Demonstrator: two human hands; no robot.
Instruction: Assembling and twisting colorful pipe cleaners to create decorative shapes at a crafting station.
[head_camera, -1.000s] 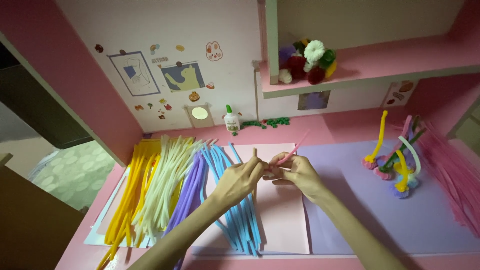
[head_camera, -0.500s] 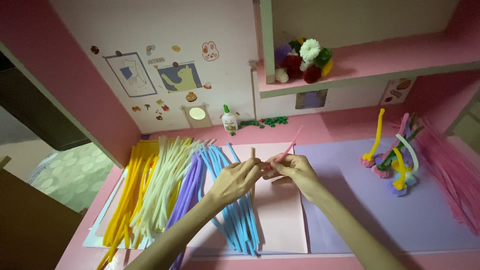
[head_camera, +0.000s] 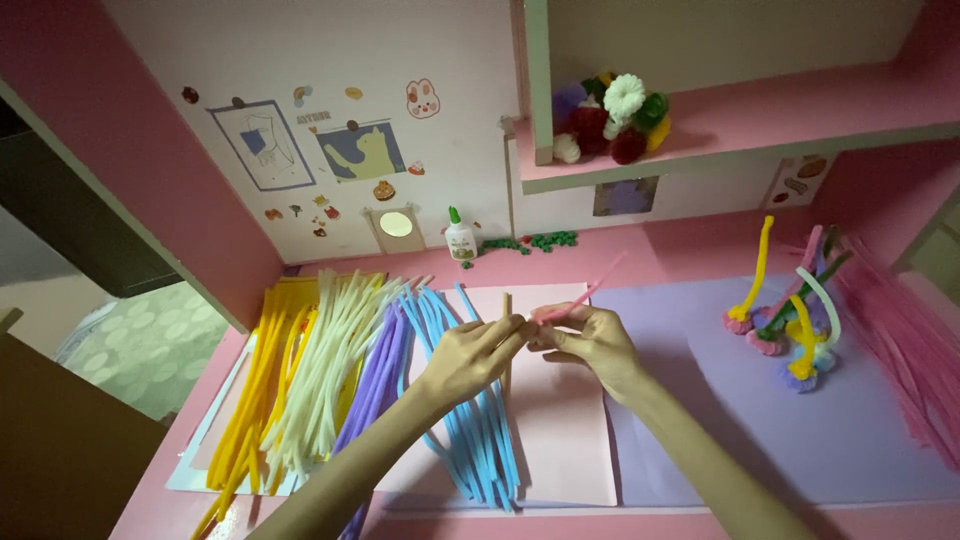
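Both hands meet over the pink paper sheet (head_camera: 560, 420), fingertips touching. Left hand (head_camera: 465, 358) is pinched together on a thin tan stick (head_camera: 507, 330) that stands roughly upright, its top poking out above the fingers. Right hand (head_camera: 592, 342) is clamped on a pink pipe cleaner (head_camera: 585, 293), which slants up and away from the knuckles toward the back wall; its lower end sits right where the 2 hands touch. Just left of the left hand lie blue pipe cleaners (head_camera: 470, 420), then purple pipe cleaners (head_camera: 375, 375), white pipe cleaners (head_camera: 330, 360) and yellow pipe cleaners (head_camera: 255, 390) farther out. Right of the right hand is a purple paper sheet (head_camera: 850, 440), with finished pipe-cleaner flowers (head_camera: 790, 320) well apart. Beyond the hands, near the wall, a small glue bottle (head_camera: 460, 238).
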